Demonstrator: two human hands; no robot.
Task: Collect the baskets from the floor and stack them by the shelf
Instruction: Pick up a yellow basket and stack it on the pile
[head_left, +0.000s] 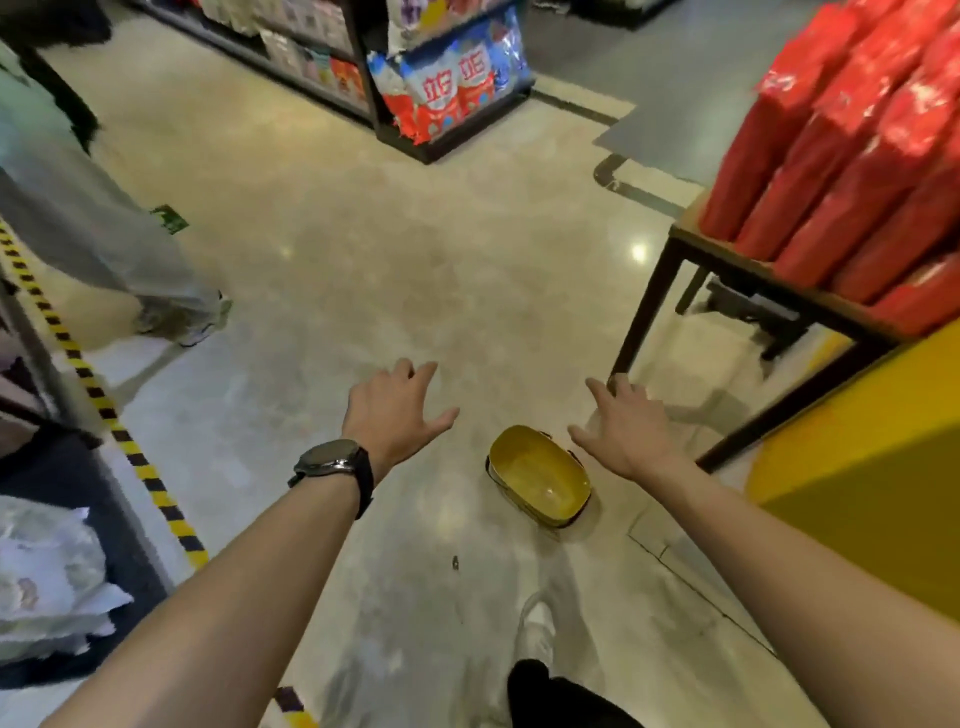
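One yellow oval basket (540, 475) with a dark rim stands upright on the shiny beige floor, below and between my two hands. My left hand (395, 410), with a dark watch on the wrist, is stretched forward with its fingers spread and holds nothing. My right hand (626, 426) reaches out the same way, fingers apart and empty, just right of the basket and above it. Neither hand touches the basket.
A dark-legged table (670, 291) stacked with red packs stands at the right, next to a yellow block (857, 457). Shelves of goods (447, 88) stand at the back. Another person's legs (130, 260) are at the left, by a yellow-black striped shelf edge (104, 400).
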